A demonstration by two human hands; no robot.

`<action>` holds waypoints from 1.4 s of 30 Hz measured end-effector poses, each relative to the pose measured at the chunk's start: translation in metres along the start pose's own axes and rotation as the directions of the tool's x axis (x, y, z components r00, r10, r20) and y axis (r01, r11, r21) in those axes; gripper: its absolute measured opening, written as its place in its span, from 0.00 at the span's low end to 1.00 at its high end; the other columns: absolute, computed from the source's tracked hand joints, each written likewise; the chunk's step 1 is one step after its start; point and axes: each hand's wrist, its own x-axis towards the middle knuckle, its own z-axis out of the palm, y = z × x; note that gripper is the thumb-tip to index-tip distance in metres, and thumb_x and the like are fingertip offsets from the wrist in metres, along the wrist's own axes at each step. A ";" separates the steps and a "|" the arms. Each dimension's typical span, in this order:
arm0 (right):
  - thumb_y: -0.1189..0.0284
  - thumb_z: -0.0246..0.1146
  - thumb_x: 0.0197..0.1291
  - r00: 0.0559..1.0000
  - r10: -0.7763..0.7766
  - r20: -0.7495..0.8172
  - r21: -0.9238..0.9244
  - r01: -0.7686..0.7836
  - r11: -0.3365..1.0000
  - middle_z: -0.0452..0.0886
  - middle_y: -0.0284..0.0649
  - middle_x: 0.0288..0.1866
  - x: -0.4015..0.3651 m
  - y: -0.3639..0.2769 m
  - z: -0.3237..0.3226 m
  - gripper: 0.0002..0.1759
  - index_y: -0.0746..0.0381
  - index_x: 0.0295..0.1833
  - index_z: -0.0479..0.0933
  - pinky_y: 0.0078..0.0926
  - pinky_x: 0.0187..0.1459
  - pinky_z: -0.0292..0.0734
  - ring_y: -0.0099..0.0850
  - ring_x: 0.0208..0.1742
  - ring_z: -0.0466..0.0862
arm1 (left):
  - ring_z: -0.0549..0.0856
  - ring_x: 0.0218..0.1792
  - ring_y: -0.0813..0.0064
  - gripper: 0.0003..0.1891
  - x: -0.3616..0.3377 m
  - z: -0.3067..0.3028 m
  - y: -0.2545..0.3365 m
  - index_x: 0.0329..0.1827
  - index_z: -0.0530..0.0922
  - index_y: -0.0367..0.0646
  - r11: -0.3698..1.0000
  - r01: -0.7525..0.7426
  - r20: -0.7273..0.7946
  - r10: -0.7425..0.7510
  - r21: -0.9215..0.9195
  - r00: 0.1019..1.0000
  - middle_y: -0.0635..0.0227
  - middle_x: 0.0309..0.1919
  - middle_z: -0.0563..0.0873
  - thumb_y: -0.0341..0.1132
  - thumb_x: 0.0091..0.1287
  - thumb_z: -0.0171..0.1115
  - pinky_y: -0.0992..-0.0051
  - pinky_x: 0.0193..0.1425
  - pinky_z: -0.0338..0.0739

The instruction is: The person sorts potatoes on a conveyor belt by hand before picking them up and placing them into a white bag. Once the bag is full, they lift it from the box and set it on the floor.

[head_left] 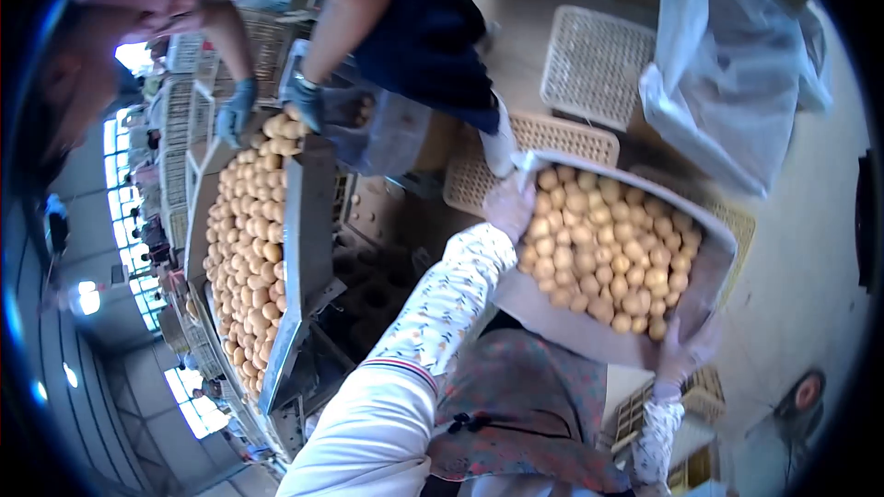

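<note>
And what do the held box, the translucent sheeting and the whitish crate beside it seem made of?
Held box: perhaps matte plastic, going by smooth walls; cardboard isn't ruled out.
Translucent sheeting: thin, slightly glossy plastic film, judging by its creases.
Whitish crate: probably matte moulded plastic, from its regular openings.

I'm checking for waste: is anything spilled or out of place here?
Possibly a spill: a few small round pieces seem to lie loose, low down beside the metal trough, whereas most of the round produce sits gathered in the trough and the held bin. They are too small to identify. Nothing else clearly stands out.
</note>
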 end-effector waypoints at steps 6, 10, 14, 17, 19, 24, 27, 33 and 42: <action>0.44 0.62 0.66 0.716 0.153 0.681 -0.053 -0.160 0.986 0.84 0.63 0.45 -0.034 0.118 0.053 0.35 0.71 0.48 0.81 0.54 0.49 0.78 0.61 0.48 0.84 | 0.81 0.60 0.45 0.27 -0.136 -0.020 -0.043 0.68 0.76 0.44 0.937 0.087 0.159 -0.034 -0.340 0.987 0.45 0.59 0.83 0.46 0.68 0.63 0.55 0.66 0.75; 0.42 0.60 0.66 0.617 0.344 0.708 -0.088 -0.407 0.909 0.87 0.59 0.42 -0.021 0.078 0.012 0.34 0.67 0.47 0.84 0.53 0.51 0.79 0.58 0.47 0.86 | 0.86 0.55 0.52 0.26 -0.177 -0.046 -0.050 0.66 0.77 0.42 0.913 0.366 0.513 -0.230 -0.179 0.827 0.49 0.51 0.88 0.47 0.70 0.60 0.58 0.62 0.79; 0.43 0.63 0.64 0.624 0.284 0.728 -0.229 -0.169 0.959 0.87 0.60 0.41 -0.003 0.080 0.007 0.34 0.69 0.44 0.84 0.52 0.53 0.79 0.58 0.49 0.87 | 0.92 0.39 0.60 0.25 -0.163 -0.048 -0.048 0.65 0.78 0.39 0.678 0.688 0.747 -0.311 -0.259 0.588 0.53 0.39 0.91 0.46 0.71 0.59 0.63 0.49 0.85; 0.46 0.67 0.61 0.614 0.322 0.721 -0.254 -0.199 0.947 0.87 0.62 0.41 0.008 0.087 0.014 0.33 0.71 0.43 0.83 0.51 0.54 0.79 0.61 0.50 0.86 | 0.92 0.38 0.58 0.29 -0.171 -0.011 -0.065 0.67 0.73 0.35 0.687 0.696 0.719 -0.376 -0.206 0.584 0.46 0.47 0.88 0.48 0.70 0.60 0.60 0.52 0.85; 0.52 0.71 0.60 0.565 0.336 0.753 -0.217 -0.268 0.939 0.87 0.62 0.44 0.014 0.082 0.015 0.30 0.72 0.47 0.82 0.49 0.54 0.80 0.57 0.51 0.87 | 0.90 0.45 0.52 0.31 -0.173 -0.001 -0.066 0.68 0.71 0.35 0.725 0.660 0.684 -0.381 -0.196 0.622 0.43 0.53 0.86 0.49 0.70 0.61 0.56 0.58 0.82; 0.59 0.73 0.59 0.506 0.354 0.787 -0.251 -0.261 0.932 0.86 0.62 0.49 0.028 0.048 0.005 0.25 0.71 0.49 0.83 0.48 0.57 0.79 0.57 0.56 0.85 | 0.82 0.61 0.42 0.33 -0.177 0.005 -0.079 0.71 0.68 0.36 0.751 0.604 0.712 -0.267 -0.269 0.650 0.40 0.59 0.83 0.49 0.69 0.62 0.51 0.66 0.77; 0.60 0.72 0.59 0.517 0.457 0.724 -0.371 -0.268 0.889 0.86 0.60 0.50 0.026 0.035 0.004 0.24 0.68 0.52 0.84 0.46 0.57 0.80 0.55 0.57 0.86 | 0.87 0.51 0.43 0.29 -0.179 0.006 -0.076 0.63 0.72 0.34 0.754 0.592 0.674 -0.282 -0.285 0.683 0.40 0.50 0.86 0.47 0.68 0.64 0.51 0.60 0.80; 0.56 0.73 0.59 0.496 0.516 0.698 -0.272 -0.483 0.832 0.86 0.55 0.55 -0.046 0.106 0.024 0.30 0.70 0.57 0.81 0.45 0.54 0.81 0.45 0.55 0.86 | 0.89 0.35 0.62 0.29 -0.176 -0.010 -0.076 0.68 0.69 0.37 0.453 0.802 0.810 -0.247 -0.389 0.532 0.51 0.40 0.86 0.44 0.69 0.64 0.62 0.31 0.87; 0.63 0.53 0.77 0.335 0.140 0.932 0.100 -0.607 0.788 0.80 0.30 0.34 -0.017 0.025 -0.029 0.12 0.53 0.43 0.80 0.33 0.39 0.78 0.25 0.37 0.78 | 0.82 0.30 0.71 0.12 -0.134 -0.029 -0.081 0.42 0.81 0.41 0.134 0.853 0.864 0.067 -0.504 0.499 0.66 0.30 0.82 0.39 0.75 0.55 0.67 0.32 0.77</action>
